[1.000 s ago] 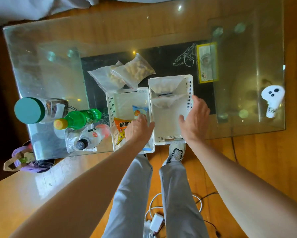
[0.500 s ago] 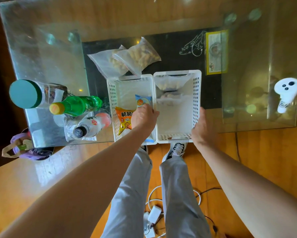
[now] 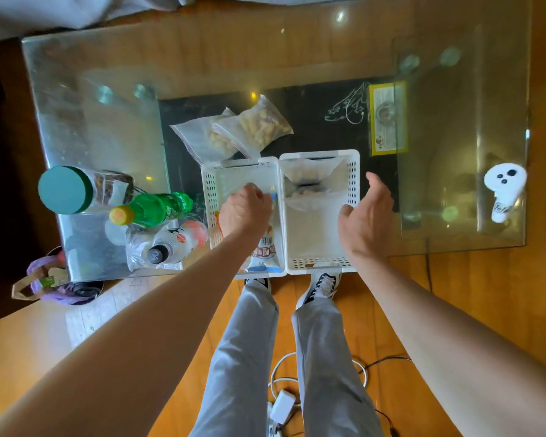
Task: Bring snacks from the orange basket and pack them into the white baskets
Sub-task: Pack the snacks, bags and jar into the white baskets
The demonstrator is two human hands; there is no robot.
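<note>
Two white perforated plastic baskets (image 3: 353, 197) are parked at the glass desk's (image 3: 107, 121) near edge. A blue-white snack packet (image 3: 265, 253) is gripped by the left hand (image 3: 245, 212) in the left one; right hand (image 3: 364, 216) kept loose, nothing held.

A single wide-angle camera on the person's head looks steeply down and forward over both forearms, close above the glass bench (image 3: 297, 58), taking in its whole top, the wooden floor (image 3: 454, 294) and the person's own legs below.
</note>
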